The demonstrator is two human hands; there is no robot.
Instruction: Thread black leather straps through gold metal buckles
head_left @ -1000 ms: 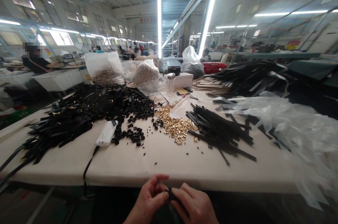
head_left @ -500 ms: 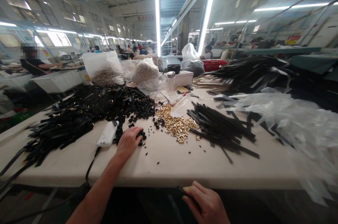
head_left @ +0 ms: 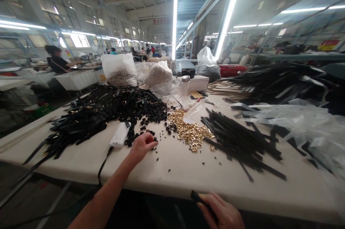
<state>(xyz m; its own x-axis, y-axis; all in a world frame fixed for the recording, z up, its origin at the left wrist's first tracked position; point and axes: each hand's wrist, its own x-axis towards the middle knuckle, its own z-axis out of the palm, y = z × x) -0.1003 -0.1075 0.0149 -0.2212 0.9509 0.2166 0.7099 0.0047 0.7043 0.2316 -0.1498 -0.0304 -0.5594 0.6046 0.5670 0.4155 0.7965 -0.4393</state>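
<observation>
My left hand (head_left: 141, 147) hovers over the small black loops, its thumb and fingertips pinched together on one small black loop that barely shows. Loose black loops (head_left: 157, 114) lie in a heap just beyond it. Down at the table's front edge, my right hand (head_left: 222, 210) grips a black strap (head_left: 196, 196), whose end sticks out past the thumb; the rest is covered by the fingers. Gold buckles (head_left: 192, 133) form a pile right of the loops. A bundle of cut black straps (head_left: 237, 133) lies farther right.
Finished-looking black straps with buckles (head_left: 107, 108) are heaped at left. A white power bank (head_left: 120, 134) with a black cable sits near my left forearm. A glass jar (head_left: 185, 86), bags of pale pieces (head_left: 120, 72) and plastic sheeting (head_left: 302, 121) surround the work area.
My left hand has lifted slightly off the loops, its fingers now drawn into a pinch. My right hand keeps the strap near the table edge. The whole view has shifted, with things appearing farther right.
</observation>
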